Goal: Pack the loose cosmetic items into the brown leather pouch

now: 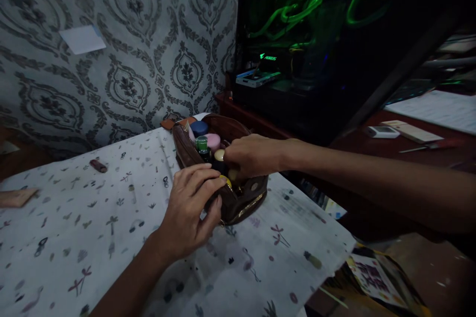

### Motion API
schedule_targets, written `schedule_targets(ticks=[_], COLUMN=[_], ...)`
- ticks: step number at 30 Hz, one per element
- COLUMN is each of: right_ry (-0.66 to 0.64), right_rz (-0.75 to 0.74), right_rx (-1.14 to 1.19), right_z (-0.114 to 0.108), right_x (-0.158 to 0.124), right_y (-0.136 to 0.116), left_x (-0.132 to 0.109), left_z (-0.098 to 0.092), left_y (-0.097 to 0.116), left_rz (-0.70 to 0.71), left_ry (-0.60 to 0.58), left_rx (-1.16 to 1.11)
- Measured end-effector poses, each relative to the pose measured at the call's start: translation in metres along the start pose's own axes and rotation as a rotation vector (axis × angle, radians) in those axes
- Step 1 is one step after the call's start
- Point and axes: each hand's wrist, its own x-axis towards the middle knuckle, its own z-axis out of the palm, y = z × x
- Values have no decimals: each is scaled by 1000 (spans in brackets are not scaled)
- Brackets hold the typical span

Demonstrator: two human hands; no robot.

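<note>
A brown zip-up pouch (pixel 185 149) stands unzipped on the patterned white cloth, packed with small containers. Inside I see a blue lid (pixel 199 127), a pink lid (pixel 213 140), a green-capped bottle (pixel 201 143), a cream-coloured round top (pixel 219 154) and part of something yellow (pixel 226 181). My left hand (pixel 195 198) grips the pouch's near rim, fingers over the edge and thumb along the outside. From the right, my right hand (pixel 247 156) reaches down into the pouch with curled fingers. Its fingertips are hidden, so what they hold cannot be made out.
Behind the cloth-covered table (pixel 122 228) is a patterned wall. A dark computer case (pixel 308 84) with green lights stands at the back right. A small dark red object (pixel 98 165) lies on the cloth at left. Papers (pixel 439 109) and a small white device (pixel 383 132) lie on the right-hand desk.
</note>
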Motion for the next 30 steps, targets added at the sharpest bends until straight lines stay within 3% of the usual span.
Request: schedule_targets(ticks=[11, 21, 30], right_ry=[31, 37, -4], right_rz=[1, -6, 23], right_rx=[-10, 136, -57], right_z=[3, -6, -5], right_x=[2, -3, -1], right_y=[0, 7, -7], left_x=[0, 0, 0], left_z=[0, 0, 1], left_y=[-1, 0, 1], left_rz=[12, 11, 3], left_ry=[1, 16, 38], left_rx=[8, 25, 21])
